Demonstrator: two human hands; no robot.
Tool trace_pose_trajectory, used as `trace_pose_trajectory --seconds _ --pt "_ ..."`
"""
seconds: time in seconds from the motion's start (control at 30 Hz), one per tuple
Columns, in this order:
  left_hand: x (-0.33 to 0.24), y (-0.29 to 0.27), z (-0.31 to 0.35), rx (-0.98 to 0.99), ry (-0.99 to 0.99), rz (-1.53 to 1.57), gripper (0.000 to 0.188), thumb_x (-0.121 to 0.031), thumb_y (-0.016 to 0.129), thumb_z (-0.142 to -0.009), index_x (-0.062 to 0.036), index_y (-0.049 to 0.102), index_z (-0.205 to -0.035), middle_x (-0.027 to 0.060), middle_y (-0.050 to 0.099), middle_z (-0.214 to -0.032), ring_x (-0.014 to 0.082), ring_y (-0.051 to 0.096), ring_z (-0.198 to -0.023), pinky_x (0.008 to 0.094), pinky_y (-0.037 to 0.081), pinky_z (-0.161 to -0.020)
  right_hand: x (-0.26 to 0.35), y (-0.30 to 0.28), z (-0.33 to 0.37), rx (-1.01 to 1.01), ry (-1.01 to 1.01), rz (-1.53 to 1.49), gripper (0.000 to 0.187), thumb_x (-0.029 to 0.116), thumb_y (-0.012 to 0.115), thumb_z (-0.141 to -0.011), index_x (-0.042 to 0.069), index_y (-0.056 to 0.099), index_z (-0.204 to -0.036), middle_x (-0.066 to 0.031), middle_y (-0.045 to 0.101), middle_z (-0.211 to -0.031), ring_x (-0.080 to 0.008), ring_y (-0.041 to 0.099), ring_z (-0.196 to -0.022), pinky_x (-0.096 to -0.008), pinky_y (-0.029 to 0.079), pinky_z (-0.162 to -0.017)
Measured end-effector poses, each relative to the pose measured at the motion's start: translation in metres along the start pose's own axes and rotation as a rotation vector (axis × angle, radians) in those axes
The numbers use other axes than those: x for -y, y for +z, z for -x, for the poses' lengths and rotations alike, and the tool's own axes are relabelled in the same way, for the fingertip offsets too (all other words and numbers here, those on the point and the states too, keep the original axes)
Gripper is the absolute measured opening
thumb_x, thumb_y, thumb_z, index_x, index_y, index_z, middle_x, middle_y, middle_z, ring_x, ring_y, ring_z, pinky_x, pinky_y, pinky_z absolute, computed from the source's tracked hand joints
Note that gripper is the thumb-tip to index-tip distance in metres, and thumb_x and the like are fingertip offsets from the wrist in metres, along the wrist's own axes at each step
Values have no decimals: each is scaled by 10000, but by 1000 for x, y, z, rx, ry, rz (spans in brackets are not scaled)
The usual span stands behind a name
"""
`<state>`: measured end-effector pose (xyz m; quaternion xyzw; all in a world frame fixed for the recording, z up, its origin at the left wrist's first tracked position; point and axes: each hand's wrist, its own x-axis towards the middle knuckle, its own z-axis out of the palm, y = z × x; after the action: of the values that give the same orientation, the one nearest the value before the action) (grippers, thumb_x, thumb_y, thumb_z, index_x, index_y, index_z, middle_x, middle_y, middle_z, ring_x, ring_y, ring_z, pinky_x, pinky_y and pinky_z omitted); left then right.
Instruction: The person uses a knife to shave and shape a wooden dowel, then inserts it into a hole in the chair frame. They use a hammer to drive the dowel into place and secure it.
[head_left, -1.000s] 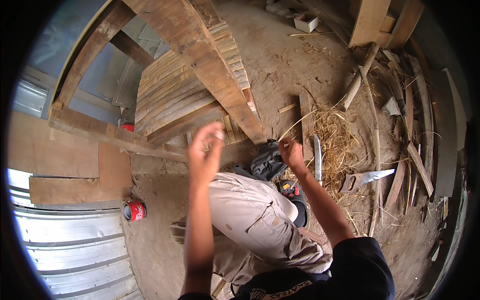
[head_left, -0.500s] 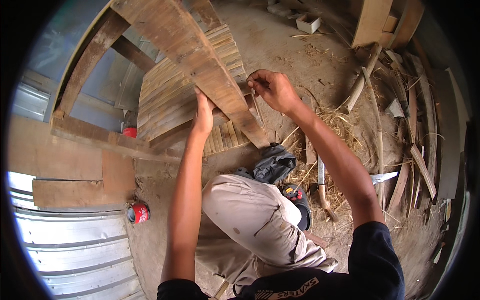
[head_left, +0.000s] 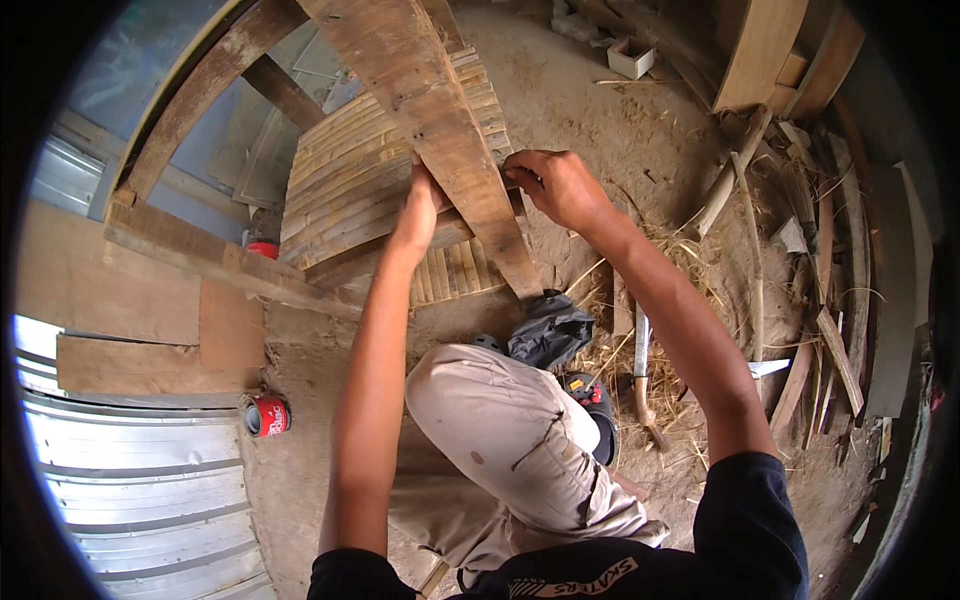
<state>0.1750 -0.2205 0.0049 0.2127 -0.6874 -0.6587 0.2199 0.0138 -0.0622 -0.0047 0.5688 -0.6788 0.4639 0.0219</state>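
A long brown wooden plank (head_left: 455, 125) slants down across a panel of narrow bamboo-like slats (head_left: 340, 175). My left hand (head_left: 418, 212) is closed on the plank's left edge, the thumb against its side and the other fingers mostly hidden under it. At the plank's right edge is my right hand (head_left: 570, 192), its fingertips pinched together close to the wood. Whatever they hold, if anything, is too small to make out. The plank joins a wooden frame (head_left: 195, 250) that spreads to the left.
A black plastic bag (head_left: 550, 328) lies below the plank's near end. To the right are a machete (head_left: 642, 385), a saw blade (head_left: 768, 367), loose straw (head_left: 690, 270) and a pile of wood scraps (head_left: 830, 270). A red can (head_left: 268, 416) stands near corrugated metal sheets (head_left: 150, 490).
The view has shifted a little, so the plank and panel appear farther right. My right hand's fingers are curled in more and sit slightly closer to the plank. My left hand keeps its hold.
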Motion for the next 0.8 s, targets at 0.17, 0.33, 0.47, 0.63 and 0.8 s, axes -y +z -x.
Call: trace_pose_trajectory --seconds 0.17,0.33,0.47,0.63,0.8 --pt "-15 -8 -20 -71 106 -508 386 -247 621 -944 59 636 -1178 206 688 -1171 233 615 -1127 383 452 -985 2 -2 -1 5 -35 17 156 91 658 -903 15 709 -1030 -191 711 -968 -384 688 -849 -422 560 -746" --pt "-14 -7 -41 -127 111 -693 338 -152 735 -853 34 672 -1127 193 718 -1107 217 637 -1040 364 492 -919 4 -2 -1 4 17 -8 156 81 653 -898 9 709 -1024 -195 710 -974 -390 683 -857 -431 556 -756" --pt "8 -16 -64 25 159 -758 445 -215 749 -864 -14 632 -1243 162 655 -1285 208 599 -1145 354 481 -958 3 -2 -5 33 -45 0 154 65 642 -897 6 711 -1021 -183 704 -976 -385 678 -869 -425 556 -778" --pt "44 -43 -103 237 228 -888 407 -198 673 -914 -21 607 -1275 131 634 -1308 204 577 -1183 345 452 -1011 7 3 -8 5 -30 53 181 27 649 -858 14 717 -1026 -160 686 -987 -375 672 -887 -421 556 -806" --pt "77 -65 -125 349 314 -947 375 -180 596 -963 -29 582 -1306 99 612 -1332 201 556 -1221 336 424 -1065 8 9 -7 -5 -29 49 189 12 660 -843 22 727 -1020 -151 687 -995 -363 681 -869 -417 559 -785"
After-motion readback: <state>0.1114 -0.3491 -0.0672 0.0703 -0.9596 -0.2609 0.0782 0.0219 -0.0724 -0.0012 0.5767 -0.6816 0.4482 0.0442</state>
